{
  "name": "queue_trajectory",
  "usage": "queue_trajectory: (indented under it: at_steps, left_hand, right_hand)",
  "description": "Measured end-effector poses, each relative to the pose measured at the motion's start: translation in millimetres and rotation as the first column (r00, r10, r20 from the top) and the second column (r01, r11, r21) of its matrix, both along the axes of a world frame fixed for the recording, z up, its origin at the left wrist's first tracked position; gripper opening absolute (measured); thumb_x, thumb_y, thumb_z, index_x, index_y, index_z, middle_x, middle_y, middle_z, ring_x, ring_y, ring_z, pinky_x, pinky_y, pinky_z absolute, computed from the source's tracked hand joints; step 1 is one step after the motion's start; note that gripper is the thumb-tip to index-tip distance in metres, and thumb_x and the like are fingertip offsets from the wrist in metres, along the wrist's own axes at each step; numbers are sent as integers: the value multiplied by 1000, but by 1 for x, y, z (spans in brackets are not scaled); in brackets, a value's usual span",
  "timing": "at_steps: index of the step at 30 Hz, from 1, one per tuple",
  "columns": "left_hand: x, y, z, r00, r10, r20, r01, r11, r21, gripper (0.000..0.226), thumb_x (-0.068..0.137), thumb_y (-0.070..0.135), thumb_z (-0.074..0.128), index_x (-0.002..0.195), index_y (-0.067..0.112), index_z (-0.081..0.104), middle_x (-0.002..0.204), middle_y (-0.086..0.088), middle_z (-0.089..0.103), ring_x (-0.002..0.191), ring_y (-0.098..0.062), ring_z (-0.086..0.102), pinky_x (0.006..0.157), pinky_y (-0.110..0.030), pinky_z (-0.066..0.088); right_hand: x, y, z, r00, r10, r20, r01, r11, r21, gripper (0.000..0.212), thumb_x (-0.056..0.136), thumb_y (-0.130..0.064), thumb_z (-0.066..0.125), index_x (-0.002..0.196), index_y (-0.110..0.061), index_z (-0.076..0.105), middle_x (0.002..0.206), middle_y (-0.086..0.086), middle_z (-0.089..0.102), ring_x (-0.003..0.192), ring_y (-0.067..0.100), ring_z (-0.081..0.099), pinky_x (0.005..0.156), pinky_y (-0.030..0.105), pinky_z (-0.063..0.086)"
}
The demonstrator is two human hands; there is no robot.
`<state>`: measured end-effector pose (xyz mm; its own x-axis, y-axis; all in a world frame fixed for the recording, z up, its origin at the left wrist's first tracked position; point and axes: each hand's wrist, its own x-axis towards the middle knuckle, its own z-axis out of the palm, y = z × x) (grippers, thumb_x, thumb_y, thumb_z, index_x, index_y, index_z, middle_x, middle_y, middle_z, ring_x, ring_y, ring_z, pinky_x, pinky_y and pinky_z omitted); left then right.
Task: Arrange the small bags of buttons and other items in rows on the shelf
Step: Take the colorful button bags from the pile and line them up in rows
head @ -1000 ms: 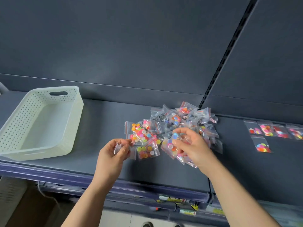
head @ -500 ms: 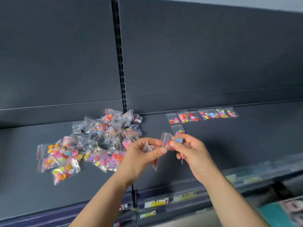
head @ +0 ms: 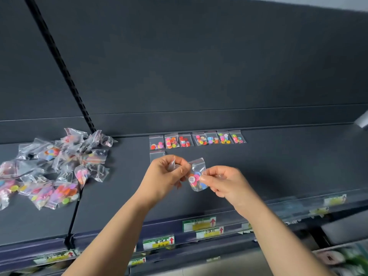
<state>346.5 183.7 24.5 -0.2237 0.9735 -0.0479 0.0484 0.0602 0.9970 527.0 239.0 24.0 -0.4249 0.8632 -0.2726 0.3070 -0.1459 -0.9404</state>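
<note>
The right hand (head: 223, 183) is pinching a bag of buttons (head: 196, 177) over the shelf (head: 278, 166). The left hand (head: 164, 177), pinching a clear bag (head: 171, 166), is half hiding a lone bag (head: 156, 155) below the back row (head: 197, 139), right of the pile (head: 53, 168)

Seven clear button bags (head: 199, 138) are laid flat in a row at the back of the dark shelf (head: 278, 166), one more bag (head: 157, 155) tucked just in front of the leftmost. A messy pile (head: 63, 194) is heaped well left. An upright bag (head: 197, 177) and a crumpled bag (head: 172, 166) are held mid-air.
</note>
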Motion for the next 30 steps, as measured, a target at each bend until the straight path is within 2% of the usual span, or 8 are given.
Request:
queue_trajectory:
  at_steps: [5,9,15,17,20,22,25,30]
  left_hand:
    - [17,12,-3,999,-42,21,44,991,-129,28,75,27,77,88,5,67,54,-1,60,44,-10,48,45,-20,42]
    - [15,28,-12,1000,-18,4,18,986,-166,22,79,27,74,79,6,67,52,-4,57,44,-13,45,46,-22,41]
    - [-4,46,-25,975,-21,-220,-26,977,-210,25,85,27,70,73,7,59,45,6,55,39,-10,42,42,-19,38]
    - [-20,50,-34,929,15,-370,-94,976,-197,19,81,29,74,75,14,64,56,5,62,44,-10,49,45,-20,42]
    - [-50,54,-43,791,61,-609,-198,967,-160,9,77,30,74,80,24,68,76,8,67,69,-12,61,61,-24,48]
    - [-67,56,-48,714,66,-698,-240,958,-155,10,78,30,72,88,26,71,92,8,65,84,-16,62,70,-26,47]
    - [-82,59,-55,668,40,-743,-253,951,-176,21,82,34,70,103,33,71,108,9,60,96,-15,62,75,-25,45]
    - [-89,60,-63,701,31,-713,-246,948,-202,26,80,36,71,107,33,70,110,9,56,98,-12,60,76,-24,44]
  right_hand:
    - [3,23,-10,993,-105,-50,105,994,-10,5,84,-21,72,84,-16,74,68,5,63,58,12,49,48,19,37]
    - [-4,39,-18,989,-131,-62,129,991,-35,6,83,-23,73,81,-17,74,63,4,60,59,13,49,50,22,36]
    - [-25,62,-27,994,-102,40,102,995,-4,9,84,-23,72,78,-19,75,55,-3,56,54,10,47,53,21,37]
    - [-35,70,-31,993,-83,84,84,997,1,9,86,-22,69,82,-17,75,54,-5,55,52,7,46,50,16,38]
    - [-51,81,-37,987,-77,141,77,997,8,9,88,-20,68,85,-14,74,51,-11,55,51,5,46,45,9,37]
    - [-62,86,-41,983,-69,173,70,998,1,9,87,-19,68,85,-13,74,52,-10,56,53,5,47,44,9,37]
    - [-78,92,-47,973,-35,230,32,999,17,8,85,-19,69,83,-13,75,58,-4,60,52,5,49,45,13,38]
    - [-94,100,-60,926,14,378,-47,996,76,22,82,-26,66,73,-6,71,65,12,66,56,12,54,54,26,40]
